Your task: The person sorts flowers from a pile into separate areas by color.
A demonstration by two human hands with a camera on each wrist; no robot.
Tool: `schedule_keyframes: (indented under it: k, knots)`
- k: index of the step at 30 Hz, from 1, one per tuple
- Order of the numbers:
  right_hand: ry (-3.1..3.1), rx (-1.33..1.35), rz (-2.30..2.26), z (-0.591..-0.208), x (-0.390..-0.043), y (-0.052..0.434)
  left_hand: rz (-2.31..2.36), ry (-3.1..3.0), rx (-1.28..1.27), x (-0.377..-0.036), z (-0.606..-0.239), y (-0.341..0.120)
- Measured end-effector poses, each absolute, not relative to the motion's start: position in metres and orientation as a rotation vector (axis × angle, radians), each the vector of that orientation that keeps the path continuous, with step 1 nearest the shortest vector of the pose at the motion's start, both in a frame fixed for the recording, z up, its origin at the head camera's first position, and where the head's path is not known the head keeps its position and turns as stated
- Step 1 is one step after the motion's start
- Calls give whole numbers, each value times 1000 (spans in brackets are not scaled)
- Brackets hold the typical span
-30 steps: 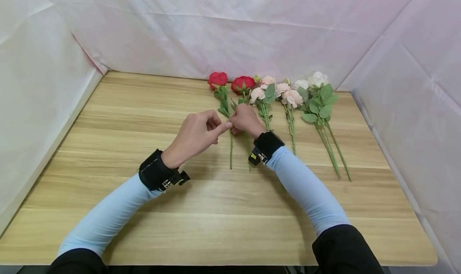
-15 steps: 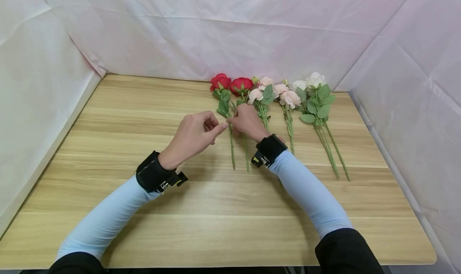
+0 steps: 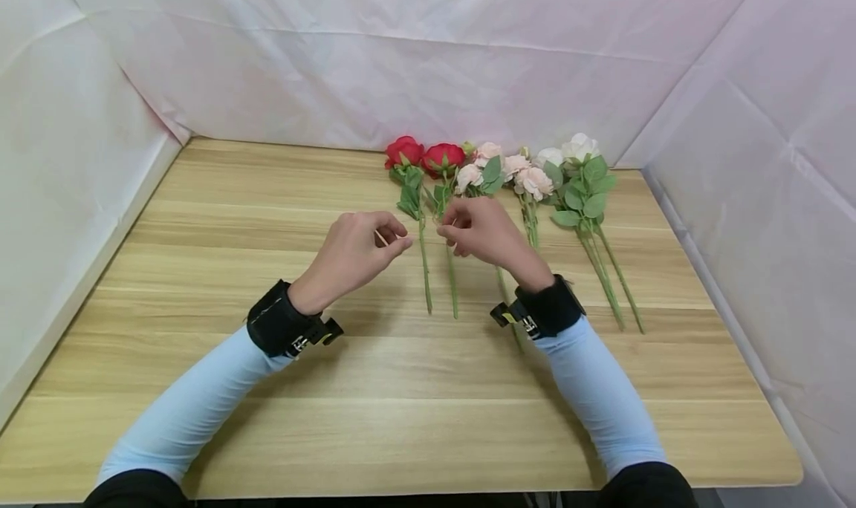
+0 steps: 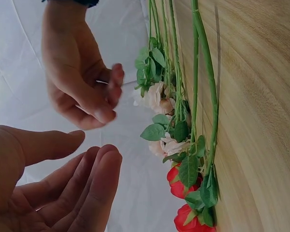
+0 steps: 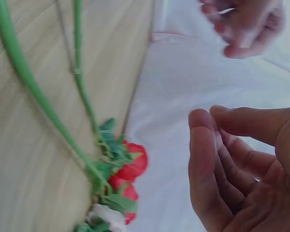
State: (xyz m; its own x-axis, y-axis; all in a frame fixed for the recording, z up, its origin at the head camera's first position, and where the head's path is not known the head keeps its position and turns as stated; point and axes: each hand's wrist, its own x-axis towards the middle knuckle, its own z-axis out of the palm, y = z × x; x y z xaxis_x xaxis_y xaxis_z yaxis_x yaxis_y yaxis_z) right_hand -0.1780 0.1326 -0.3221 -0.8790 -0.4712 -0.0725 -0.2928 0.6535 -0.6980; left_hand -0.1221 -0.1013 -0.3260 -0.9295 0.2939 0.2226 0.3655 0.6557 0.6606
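Note:
Two red flowers with green leafy stems lie side by side on the wooden table (image 3: 281, 434), the left red flower (image 3: 404, 151) and the right red flower (image 3: 443, 157). My left hand (image 3: 348, 259) hovers just left of the left stem (image 3: 426, 270), thumb and fingertips apart with nothing between them in the left wrist view. Over the stems, my right hand (image 3: 484, 229) has its fingers loosely bent and the thumb close to the index fingertip. No object shows between them in the right wrist view. That hand hides part of a pale pink flower's stem.
Right of the red ones lie pale pink flowers (image 3: 533, 183), then white flowers (image 3: 580, 146) with broad green leaves. Their heads point to the back edge, where a white cloth wall (image 3: 401, 77) rises. More cloth stands at both sides.
My right hand has left the red flowers' stems and moved right, its fingers loosening. My left hand has drawn slightly left. The left red flower has turned a little, its stem end shifting right.

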Motion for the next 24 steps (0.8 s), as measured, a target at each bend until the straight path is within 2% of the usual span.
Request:
schedule_keyframes:
  k: [11,16,24]
  knots:
    - [2727,-826,-945,-306,-161,141,-1094,-2688,-594,-123,-326,-104]
    - [2760,-891,-919,-311,-161,141,-1051,-2635,-591,-125,-324,-107]
    - [2955,-1144,-777,-327,-158,144,-875,-2724,-602,-130,-330,-119]
